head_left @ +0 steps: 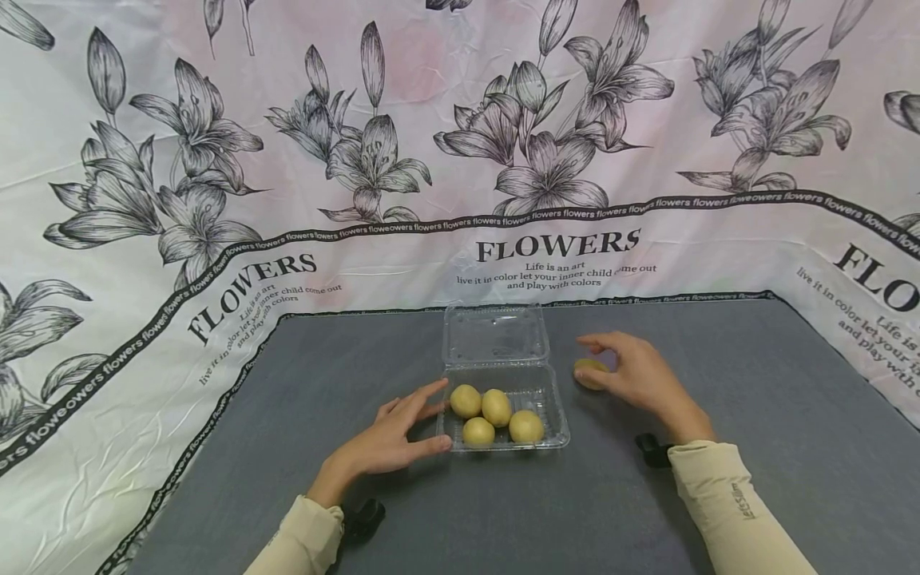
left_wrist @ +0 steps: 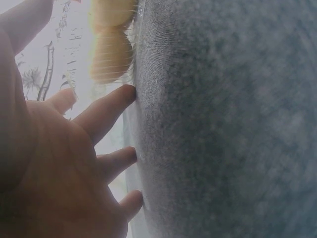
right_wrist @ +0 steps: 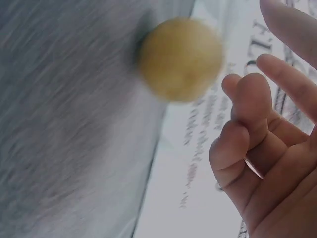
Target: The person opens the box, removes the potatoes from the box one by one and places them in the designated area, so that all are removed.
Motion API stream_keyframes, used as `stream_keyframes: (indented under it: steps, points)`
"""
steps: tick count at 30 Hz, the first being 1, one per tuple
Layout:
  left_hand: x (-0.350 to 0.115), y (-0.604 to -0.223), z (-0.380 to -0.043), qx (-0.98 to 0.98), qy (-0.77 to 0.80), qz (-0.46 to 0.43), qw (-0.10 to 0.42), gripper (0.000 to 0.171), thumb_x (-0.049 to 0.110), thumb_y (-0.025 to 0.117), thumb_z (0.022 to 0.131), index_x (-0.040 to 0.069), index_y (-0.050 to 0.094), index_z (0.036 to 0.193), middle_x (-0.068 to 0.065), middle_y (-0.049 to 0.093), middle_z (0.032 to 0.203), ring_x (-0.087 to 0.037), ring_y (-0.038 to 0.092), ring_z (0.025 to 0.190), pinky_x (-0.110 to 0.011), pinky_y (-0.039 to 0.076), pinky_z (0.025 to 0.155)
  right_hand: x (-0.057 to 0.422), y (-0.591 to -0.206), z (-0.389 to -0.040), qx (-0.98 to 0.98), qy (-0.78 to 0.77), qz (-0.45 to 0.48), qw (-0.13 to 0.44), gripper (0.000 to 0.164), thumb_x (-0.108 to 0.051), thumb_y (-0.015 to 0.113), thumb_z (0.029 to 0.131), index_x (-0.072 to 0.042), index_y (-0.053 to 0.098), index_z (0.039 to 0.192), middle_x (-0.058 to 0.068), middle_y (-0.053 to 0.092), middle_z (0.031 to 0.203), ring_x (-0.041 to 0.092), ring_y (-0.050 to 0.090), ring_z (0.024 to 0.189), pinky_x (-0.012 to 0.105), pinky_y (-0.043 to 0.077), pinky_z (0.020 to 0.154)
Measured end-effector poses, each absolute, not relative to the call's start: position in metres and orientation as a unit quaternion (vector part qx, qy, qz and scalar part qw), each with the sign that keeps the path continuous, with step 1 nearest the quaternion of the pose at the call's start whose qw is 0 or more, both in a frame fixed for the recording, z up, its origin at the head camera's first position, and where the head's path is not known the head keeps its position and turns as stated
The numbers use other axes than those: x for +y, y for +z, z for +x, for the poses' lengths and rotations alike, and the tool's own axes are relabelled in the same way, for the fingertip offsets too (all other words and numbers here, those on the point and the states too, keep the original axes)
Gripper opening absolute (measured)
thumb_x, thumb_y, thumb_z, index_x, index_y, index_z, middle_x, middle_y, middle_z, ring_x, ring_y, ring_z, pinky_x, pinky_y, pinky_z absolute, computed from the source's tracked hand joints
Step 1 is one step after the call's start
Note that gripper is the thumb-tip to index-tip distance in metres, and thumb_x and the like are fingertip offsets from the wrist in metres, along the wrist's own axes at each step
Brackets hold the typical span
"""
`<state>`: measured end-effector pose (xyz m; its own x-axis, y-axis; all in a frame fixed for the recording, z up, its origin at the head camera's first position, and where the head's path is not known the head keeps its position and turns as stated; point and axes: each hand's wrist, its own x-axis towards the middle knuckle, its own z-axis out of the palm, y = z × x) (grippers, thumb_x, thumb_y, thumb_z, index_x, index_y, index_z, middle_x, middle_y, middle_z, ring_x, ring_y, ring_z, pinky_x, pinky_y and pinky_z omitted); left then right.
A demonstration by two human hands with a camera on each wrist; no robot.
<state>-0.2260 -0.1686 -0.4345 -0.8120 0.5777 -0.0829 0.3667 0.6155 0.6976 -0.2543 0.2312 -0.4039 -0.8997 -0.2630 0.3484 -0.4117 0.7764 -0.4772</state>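
A clear plastic clamshell box (head_left: 553, 415) lies with its lid tipped back, holding several round yellow fruits (head_left: 496, 407). My left hand (head_left: 391, 439) is beside the box, fingers spread, with thumb and fingertips right at its left rim. In the left wrist view, two of the yellow fruits (left_wrist: 111, 57) show through the clear wall above the fingers. To the right of the box, another round yellow fruit (head_left: 585, 368) sits on the grey cloth. My right hand (head_left: 636, 375) is around that fruit, thumb overlapping it in the head view. The right wrist view shows this fruit (right_wrist: 181, 59) apart from the loosely bent fingers.
The raised clear lid (head_left: 494, 335) stands behind the box. Grey cloth (head_left: 503, 511) covers the table. A white flower-printed sheet (head_left: 402, 275) hangs behind and along both sides. Dark wrist devices (head_left: 365, 519) are worn under both cuffs.
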Motion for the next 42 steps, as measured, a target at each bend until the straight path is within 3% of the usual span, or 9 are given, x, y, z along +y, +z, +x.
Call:
stream_keyframes:
  steps: [7,12,17,22,25,29,35,42]
  points:
    - [-0.169,-0.433,-0.225,0.884,0.350,0.273,0.147,0.086,0.052,0.063,0.098,0.031,0.013,0.165,0.005,0.046,0.159,-0.019,0.035,0.153,-0.067,0.000,0.122,0.205,-0.390,-0.245,-0.918,0.316,0.222,0.092,0.049,-0.029,0.084,0.086,-0.010,0.070,0.129,0.017,0.072,0.115,0.007,0.049,0.060,0.025,0.044,0.059]
    - [-0.169,-0.434,-0.225,0.884,0.349,0.276,0.142,0.086,0.052,0.063,0.098,0.030,0.014,0.165,0.004,0.047,0.159,-0.022,0.034,0.154,-0.068,0.000,0.122,0.189,-0.391,-0.241,-0.889,0.361,0.279,0.023,0.047,-0.027,0.084,0.086,-0.010,0.071,0.127,0.015,0.073,0.112,0.002,0.043,0.050,0.024,0.043,0.053]
    - [-0.169,-0.434,-0.224,0.884,0.350,0.276,0.140,0.086,0.052,0.064,0.098,0.031,0.014,0.165,0.005,0.047,0.158,-0.022,0.033,0.154,-0.068,0.000,0.122,0.179,-0.398,-0.238,-0.882,0.363,0.299,-0.037,0.046,-0.032,0.083,0.086,-0.011,0.071,0.125,0.013,0.074,0.112,0.003,0.046,0.052,0.023,0.045,0.053]
    - [-0.169,-0.433,-0.224,0.883,0.352,0.275,0.143,0.086,0.052,0.064,0.098,0.032,0.014,0.165,0.007,0.047,0.158,-0.019,0.033,0.154,-0.067,0.000,0.122,0.174,-0.401,-0.235,-0.877,0.355,0.320,-0.060,0.044,-0.031,0.083,0.087,-0.010,0.072,0.123,0.013,0.074,0.111,0.009,0.057,0.062,0.024,0.049,0.058]
    - [-0.169,-0.433,-0.224,0.883,0.353,0.273,0.146,0.086,0.052,0.064,0.098,0.032,0.013,0.165,0.008,0.046,0.158,-0.019,0.033,0.154,-0.066,0.000,0.122,0.173,-0.401,-0.234,-0.883,0.336,0.324,-0.054,0.043,-0.032,0.084,0.085,-0.012,0.074,0.122,0.009,0.075,0.110,0.018,0.068,0.079,0.025,0.052,0.064]
    - [-0.169,-0.434,-0.225,0.883,0.352,0.272,0.147,0.086,0.052,0.063,0.098,0.033,0.013,0.165,0.008,0.046,0.158,-0.019,0.031,0.155,-0.066,0.000,0.122,0.172,-0.404,-0.233,-0.890,0.317,0.324,-0.051,0.044,-0.036,0.085,0.084,-0.013,0.075,0.121,0.005,0.077,0.109,0.025,0.071,0.101,0.035,0.057,0.077]
    - [-0.169,-0.434,-0.225,0.884,0.352,0.272,0.146,0.086,0.053,0.063,0.098,0.033,0.013,0.165,0.008,0.046,0.158,-0.018,0.032,0.155,-0.066,0.000,0.122,0.171,-0.408,-0.234,-0.881,0.322,0.339,-0.070,0.043,-0.034,0.084,0.086,-0.012,0.075,0.122,0.003,0.076,0.115,0.024,0.071,0.106,0.045,0.058,0.088]
    - [-0.168,-0.433,-0.224,0.883,0.353,0.271,0.147,0.085,0.052,0.063,0.098,0.032,0.014,0.165,0.008,0.046,0.159,-0.017,0.035,0.153,-0.066,-0.001,0.122,0.172,-0.413,-0.237,-0.869,0.331,0.356,-0.089,0.041,-0.032,0.081,0.089,-0.011,0.074,0.124,0.005,0.075,0.122,0.025,0.070,0.109,0.043,0.057,0.092]
